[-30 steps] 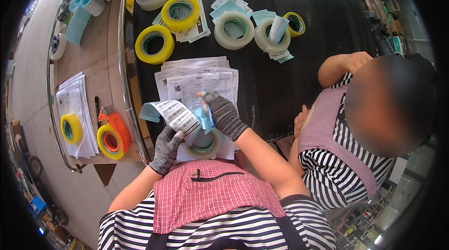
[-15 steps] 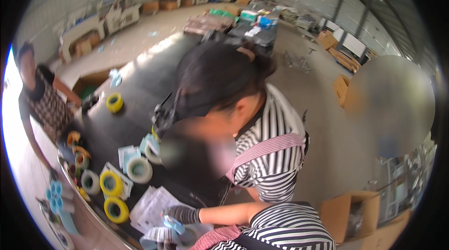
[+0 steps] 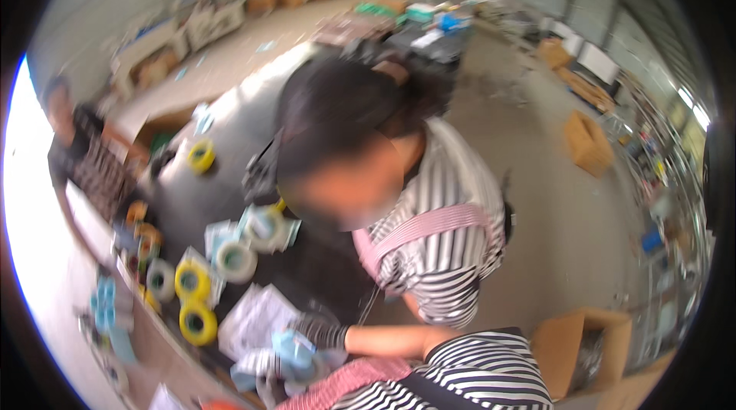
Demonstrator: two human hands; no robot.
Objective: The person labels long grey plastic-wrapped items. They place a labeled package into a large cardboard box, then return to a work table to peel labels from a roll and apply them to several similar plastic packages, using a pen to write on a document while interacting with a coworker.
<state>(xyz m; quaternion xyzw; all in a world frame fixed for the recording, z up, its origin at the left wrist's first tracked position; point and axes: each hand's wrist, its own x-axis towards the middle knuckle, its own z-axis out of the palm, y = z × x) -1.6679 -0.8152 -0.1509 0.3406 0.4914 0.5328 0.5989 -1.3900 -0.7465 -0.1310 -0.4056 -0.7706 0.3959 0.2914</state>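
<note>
My right hand [image 3: 320, 333], in a dark glove with a striped cuff, reaches in from the lower right over the dark table. Its fingers are closed on a light blue sheet [image 3: 294, 350], which looks thin and folded. Below, what seems to be my left hand [image 3: 270, 389] in a grey glove shows in part near the lower edge; its fingers are blurred and partly hidden. Striped, pale bluish material [image 3: 257, 364] lies beside it. Printed white papers [image 3: 257, 319] spread under and beyond my right hand.
Yellow tape rolls [image 3: 198, 323] and whitish rolls [image 3: 235, 261] stand left of the papers. A co-worker in a striped shirt [image 3: 448, 180] leans over the table ahead. Another person [image 3: 92, 153] stands at far left. An open cardboard box [image 3: 556, 349] sits at lower right.
The whole view has shifted slightly. My right hand still grips the light blue sheet, which shows larger. More of the grey glove is visible below. The co-worker's head has moved a little.
</note>
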